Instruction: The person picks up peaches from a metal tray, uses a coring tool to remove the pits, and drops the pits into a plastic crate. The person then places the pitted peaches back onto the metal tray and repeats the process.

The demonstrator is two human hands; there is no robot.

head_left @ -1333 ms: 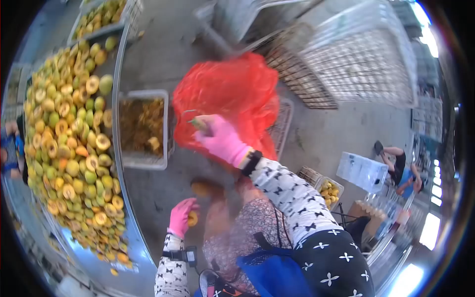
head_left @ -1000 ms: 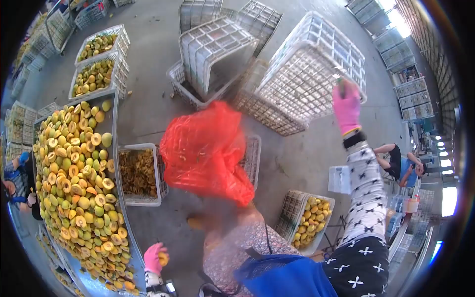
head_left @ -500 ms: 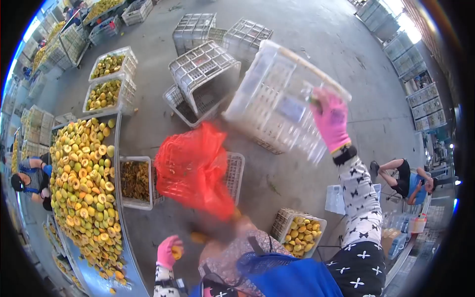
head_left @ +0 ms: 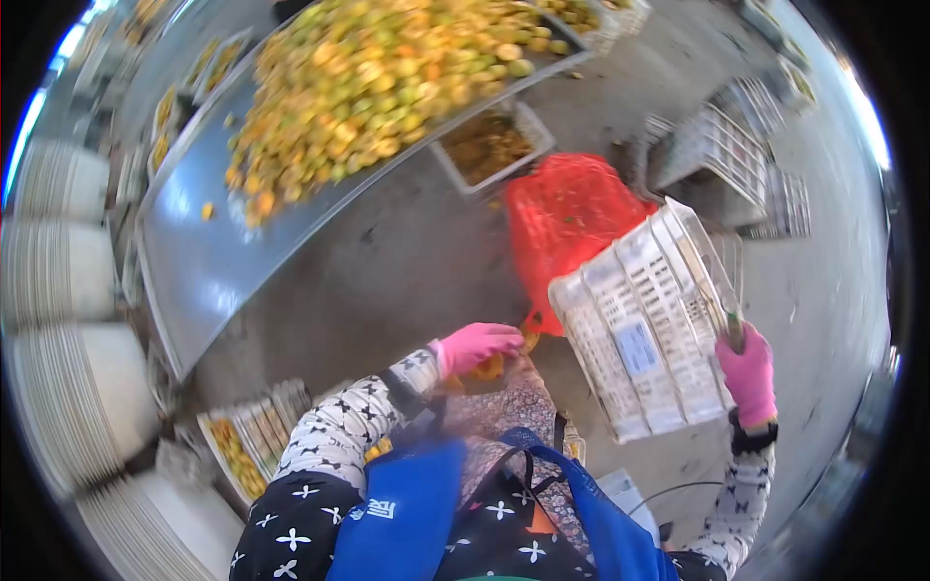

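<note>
My right hand (head_left: 746, 376), in a pink glove, grips the rim of a white slatted plastic crate (head_left: 620, 334). The crate is tilted up on the right, with a pale label on the side facing me. My left hand (head_left: 480, 347), also pink-gloved, is over my floral-covered lap with its fingers pressed together. An orange patch shows just below these fingers; what they hold cannot be made out. Beyond the crate, a crumpled red plastic bag (head_left: 572, 208) touches or nearly touches its edge. The bag's contents are hidden.
A metal table (head_left: 199, 315) at upper left bears a large heap of halved yellow-green fruit (head_left: 373, 92). Below its edge sits a crate of brown scraps (head_left: 491, 145). Stacked crates (head_left: 712, 160) stand at right. A crate of fruit (head_left: 237, 455) is at lower left, near white stacks (head_left: 73, 358).
My view has swung left, bringing more of the metal table into sight. The crate in my right hand is lower and nearer. My left hand has moved inward in front of my lap.
</note>
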